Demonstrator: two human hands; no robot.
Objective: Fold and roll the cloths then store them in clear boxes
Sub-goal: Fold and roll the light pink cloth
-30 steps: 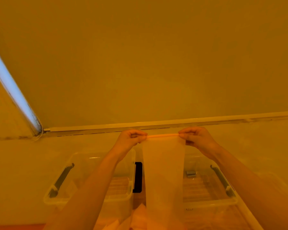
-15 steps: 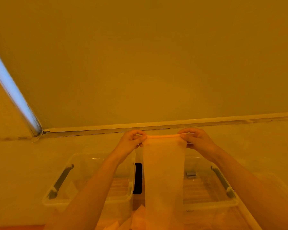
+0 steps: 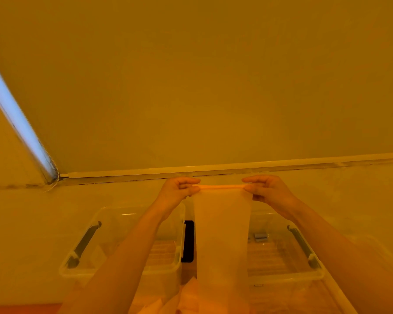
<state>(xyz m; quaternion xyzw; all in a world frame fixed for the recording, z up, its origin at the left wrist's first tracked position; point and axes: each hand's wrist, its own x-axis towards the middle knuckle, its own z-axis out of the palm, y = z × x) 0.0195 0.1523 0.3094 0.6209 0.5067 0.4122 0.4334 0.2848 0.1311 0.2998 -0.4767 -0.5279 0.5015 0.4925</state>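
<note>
Head view: looking forward and down under a strong orange-yellow cast, both bare forearms reaching away.
Left hand (image 3: 178, 189): raised, fingers and thumb pinched on the left end of the cloth's top edge.
Right hand (image 3: 267, 190): level with the left, pinched on the right end of the same edge.
Cloth (image 3: 222, 234): pale and thin, stretched taut between the two hands, top edge rolled or bunched into a narrow orange cord, the rest hanging straight down as a long strip.
Left clear box (image 3: 123, 245): below and left of the left hand, lid off, grey handle on its outer side, left forearm crossing over it.
Right clear box (image 3: 281, 254): below the right hand, beside the other box, grey handle on its outer side, partly hidden behind the hanging strip.
Box contents: hard to make out through the colour cast, possibly none.
More cloths (image 3: 168, 302): pale folds at the bottom edge, under the hanging strip, between the forearms.
Wall (image 3: 202, 87): plain, beyond both hands.
</note>
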